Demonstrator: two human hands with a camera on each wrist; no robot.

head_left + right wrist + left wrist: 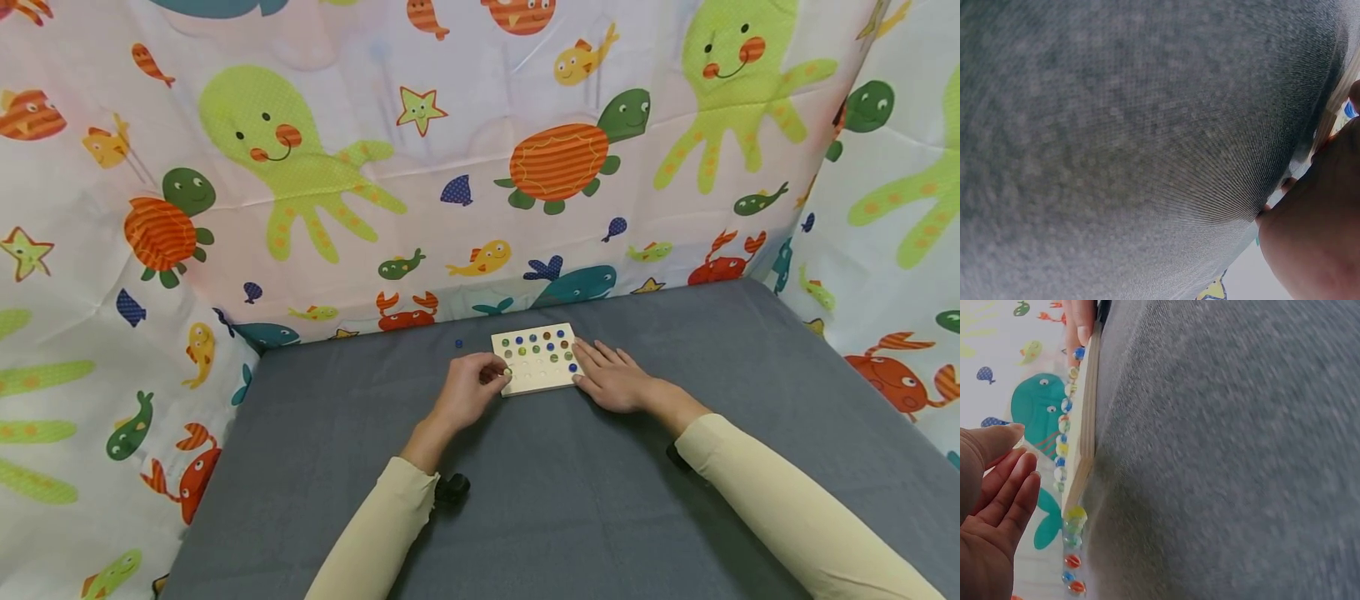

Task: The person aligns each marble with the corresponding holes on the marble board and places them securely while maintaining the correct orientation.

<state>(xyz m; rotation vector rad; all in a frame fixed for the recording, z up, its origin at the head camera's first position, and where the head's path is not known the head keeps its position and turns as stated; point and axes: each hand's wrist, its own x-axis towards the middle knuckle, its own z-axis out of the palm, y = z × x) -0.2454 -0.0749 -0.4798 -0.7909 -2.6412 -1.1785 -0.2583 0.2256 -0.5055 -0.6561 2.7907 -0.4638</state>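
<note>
The wooden board (537, 360) lies on the grey counter (570, 500), its far rows filled with marbles (545, 342). The left hand (468, 390) curls at the board's left edge, seemingly pinching a marble, though I cannot tell for sure. The right hand (611, 377) rests flat with straight fingers against the board's right edge; steadying it this way should let a marble settle without jolting its neighbours.

We see a makeshift recording booth rather than a lived-in room: a white curtain printed with cartoon octopuses, turtles, whales and crabs (480, 167) hangs as a screen on the left, far and right sides of a table covered in plain grey felt-like cloth (750, 400), closing it off.
</note>
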